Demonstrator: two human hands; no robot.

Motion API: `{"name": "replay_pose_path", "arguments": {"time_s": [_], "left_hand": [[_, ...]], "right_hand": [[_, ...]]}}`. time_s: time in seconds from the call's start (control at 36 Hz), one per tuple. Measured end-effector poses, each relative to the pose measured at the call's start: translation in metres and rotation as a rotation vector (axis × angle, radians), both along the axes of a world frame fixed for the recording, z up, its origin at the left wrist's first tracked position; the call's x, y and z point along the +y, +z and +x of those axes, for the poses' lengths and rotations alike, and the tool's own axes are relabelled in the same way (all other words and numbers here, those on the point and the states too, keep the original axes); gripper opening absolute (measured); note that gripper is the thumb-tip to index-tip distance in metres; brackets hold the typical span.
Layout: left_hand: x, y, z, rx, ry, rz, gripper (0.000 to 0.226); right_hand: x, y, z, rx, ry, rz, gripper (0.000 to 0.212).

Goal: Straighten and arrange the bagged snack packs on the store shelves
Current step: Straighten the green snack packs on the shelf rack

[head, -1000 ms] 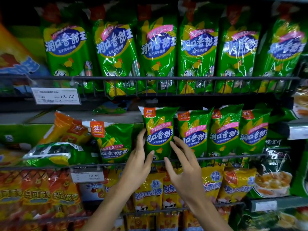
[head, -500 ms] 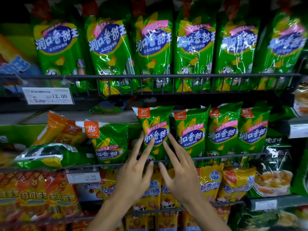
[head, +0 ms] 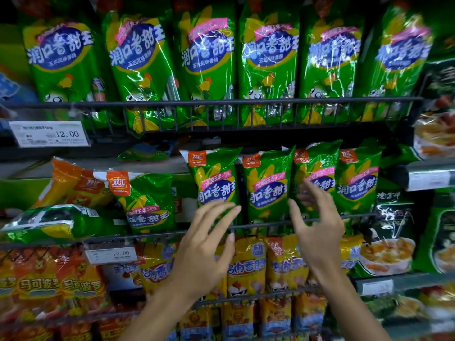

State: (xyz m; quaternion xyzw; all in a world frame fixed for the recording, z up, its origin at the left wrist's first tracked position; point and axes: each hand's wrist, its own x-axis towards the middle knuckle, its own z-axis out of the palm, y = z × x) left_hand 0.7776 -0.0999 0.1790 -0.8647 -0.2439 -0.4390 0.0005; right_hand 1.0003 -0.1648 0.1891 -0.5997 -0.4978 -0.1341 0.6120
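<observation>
Now, left hand: the left hand [head: 205,244] is hovering with fingers spread wide and holding nothing, its fingertips [head: 231,208] reaching the lower part of the first upright green foil snack pack [head: 213,183].
Right hand: the right hand [head: 317,225] is hanging wide too, fingers loosely bent, gripping nothing, in front of the third green pack [head: 314,168].
Between the hands: a second green pack [head: 267,185] is standing upright behind the dark wire rail [head: 157,236] at the middle shelf's front edge.
Left end of that shelf: a tilted green pack [head: 147,203] is leaning beside an orange pack [head: 73,183], with another green pack [head: 56,221] lying flat.
Upper shelf: a row of taller green packs [head: 209,65] is standing along its rail.
</observation>
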Motion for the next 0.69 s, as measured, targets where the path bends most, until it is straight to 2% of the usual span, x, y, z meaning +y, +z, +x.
{"name": "replay_pose_path", "arguments": {"time_s": [0.08, 0.19, 0.28, 0.47, 0.69], "left_hand": [[0.0, 0.008, 0.022, 0.096, 0.049, -0.038, 0.055], [-0.002, 0.009, 0.042, 0.225, 0.177, -0.072, 0.067], [-0.007, 0.005, 0.048, 0.261, 0.161, -0.183, 0.07], [0.0, 0.0, 0.048, 0.122, -0.027, -0.319, 0.07], [0.005, -0.004, 0.048, 0.061, -0.034, -0.315, 0.075]], "right_hand": [[-0.003, -0.001, 0.014, -0.061, 0.043, -0.128, 0.048], [-0.002, 0.001, 0.02, -0.153, -0.054, -0.29, 0.058], [0.003, 0.004, 0.023, -0.202, -0.111, -0.391, 0.057], [0.01, 0.005, 0.029, -0.08, 0.014, -0.227, 0.03], [0.018, 0.003, 0.028, -0.016, 0.063, -0.118, 0.021]]}}
